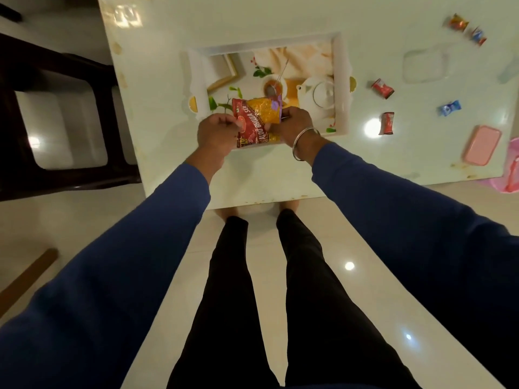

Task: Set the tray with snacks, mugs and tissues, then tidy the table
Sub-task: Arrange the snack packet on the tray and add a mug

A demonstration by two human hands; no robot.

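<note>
Two hands holding snack packets over the near part of a printed tray.

The left hand [216, 134] pinches the edge of a red snack packet [248, 127]; the right hand [292, 122], with a bangle at the wrist, grips the red packet and the yellow packet [265, 110] lying against it, seemingly both together. The packets sit above the near edge of the white tray [341, 80], which rests on the white table [157, 80]. To the right, well apart from the tray, lie small wrapped sweets [382, 89], a pink lidded box [481, 144] and a clear container [425, 66].
</note>
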